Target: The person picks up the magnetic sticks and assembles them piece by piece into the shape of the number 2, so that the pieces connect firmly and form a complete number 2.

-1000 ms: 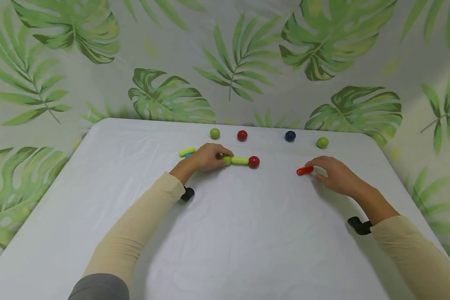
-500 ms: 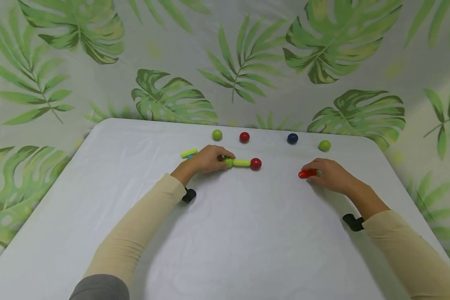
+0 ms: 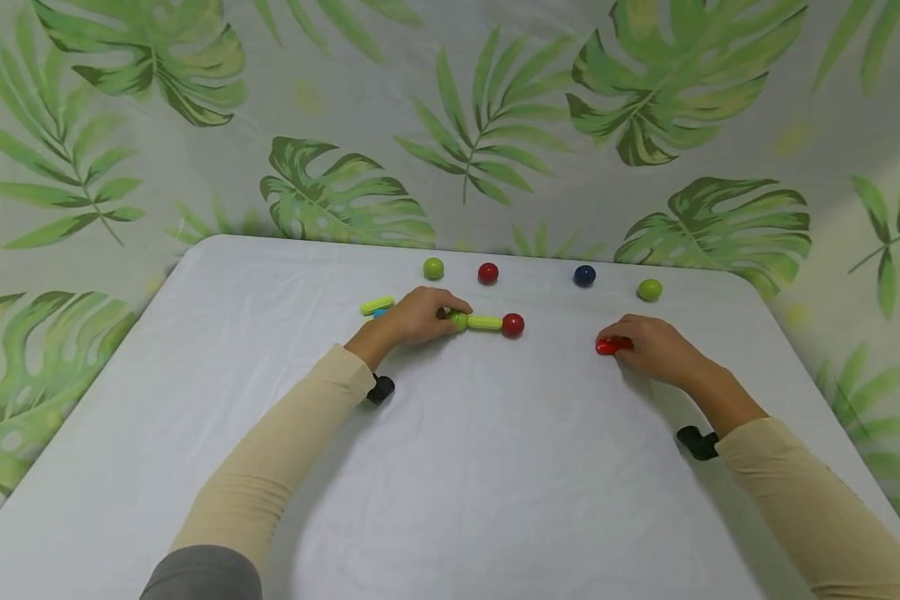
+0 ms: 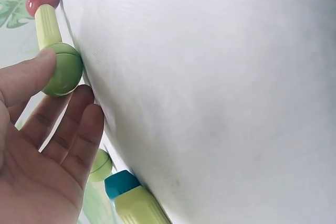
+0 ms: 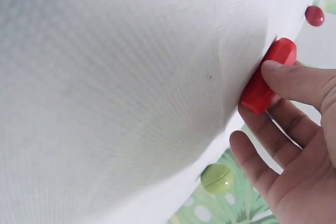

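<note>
My left hand [image 3: 422,317] pinches a green ball [image 4: 67,72] between thumb and fingers. That ball joins a yellow-green ribbed stick [image 3: 484,322], whose far end carries a red ball [image 3: 513,325]. Together they form one straight piece at the table's middle. Toward the right, my right hand [image 3: 651,346] pinches a short red stick [image 5: 257,92], the thumb on one face and fingers on the other. In the right wrist view, the red stick lies against or very close to the white cloth; I cannot tell whether it touches.
Along the white table's [image 3: 450,467] back edge stand a green ball [image 3: 433,268], a red ball [image 3: 488,273], a dark blue ball [image 3: 584,276] and another green ball [image 3: 649,290]. Beyond my left hand lie a yellow-green stick [image 3: 377,305] and a blue piece [image 4: 122,183].
My right fingers have moved over the red stick and now pinch it; a second ago they only reached its right end. My left hand keeps its hold on the green ball.
</note>
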`<state>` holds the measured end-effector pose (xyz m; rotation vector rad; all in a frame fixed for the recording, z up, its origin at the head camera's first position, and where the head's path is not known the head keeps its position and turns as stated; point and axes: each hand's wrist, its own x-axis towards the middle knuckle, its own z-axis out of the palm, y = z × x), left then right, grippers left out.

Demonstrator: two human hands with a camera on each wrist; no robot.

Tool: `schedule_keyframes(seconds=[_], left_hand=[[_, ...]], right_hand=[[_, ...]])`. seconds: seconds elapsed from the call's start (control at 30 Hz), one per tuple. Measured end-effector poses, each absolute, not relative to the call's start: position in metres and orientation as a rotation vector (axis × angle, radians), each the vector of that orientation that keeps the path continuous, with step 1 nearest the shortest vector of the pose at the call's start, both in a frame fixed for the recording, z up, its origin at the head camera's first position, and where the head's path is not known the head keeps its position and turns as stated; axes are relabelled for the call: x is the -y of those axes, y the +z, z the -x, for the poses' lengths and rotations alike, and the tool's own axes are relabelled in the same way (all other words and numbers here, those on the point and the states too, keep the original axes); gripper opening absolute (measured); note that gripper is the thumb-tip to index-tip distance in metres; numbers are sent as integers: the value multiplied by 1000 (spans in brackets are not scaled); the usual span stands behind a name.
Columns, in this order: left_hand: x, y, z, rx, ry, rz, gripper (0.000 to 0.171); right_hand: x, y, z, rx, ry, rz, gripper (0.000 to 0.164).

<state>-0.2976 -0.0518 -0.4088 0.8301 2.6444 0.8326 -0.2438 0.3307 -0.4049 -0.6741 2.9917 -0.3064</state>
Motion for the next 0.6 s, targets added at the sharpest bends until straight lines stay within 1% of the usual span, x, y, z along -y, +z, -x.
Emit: schedule_keyframes(seconds=[0.3, 0.6], left_hand=[[49, -409, 299, -2649, 829, -852, 37], [41, -409, 305, -2635, 879, -839, 37]], right_hand=[[-331, -406, 244, -3007, -312, 701, 29], [-329, -401, 239, -2963, -447, 612, 33]])
